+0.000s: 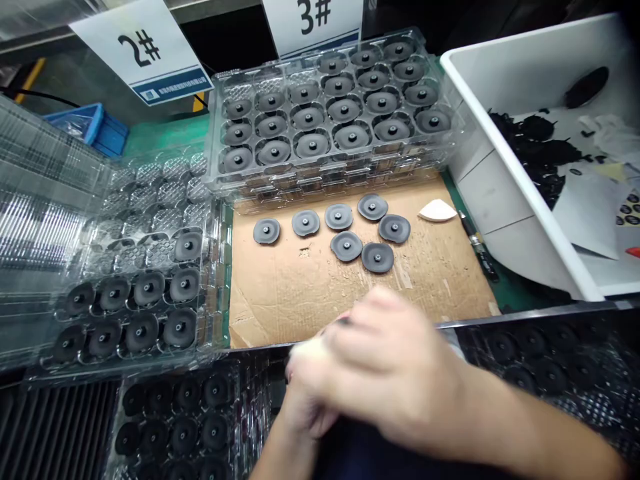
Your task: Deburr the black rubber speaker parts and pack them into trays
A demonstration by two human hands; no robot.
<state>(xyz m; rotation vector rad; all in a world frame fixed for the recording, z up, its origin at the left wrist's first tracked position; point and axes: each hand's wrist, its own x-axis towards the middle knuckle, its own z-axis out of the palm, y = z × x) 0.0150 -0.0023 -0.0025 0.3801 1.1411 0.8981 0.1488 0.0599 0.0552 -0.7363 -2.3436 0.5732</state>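
Note:
My right hand (400, 373) lies over my left hand (305, 400) at the front edge of a brown cardboard sheet (300, 287). Both are smeared by motion, so their fingers cannot be read. A small dark spot (345, 322) shows at the fingertips; I cannot make out what it is. Several grey round discs (346, 245) with a centre nub lie loose on the cardboard beyond the hands. A clear blister tray (220, 93) at the back is full of such discs. A second clear tray (215, 267) on the left holds discs in its near rows.
A white bin (480, 180) with black scraps and paper stands at the right. A dark pen-like tool (477, 245) and a white scrap (437, 211) lie by the cardboard's right edge. Signs 2# (140, 50) and 3# (313, 17) stand behind. More trays of black discs (170, 420) lie in front.

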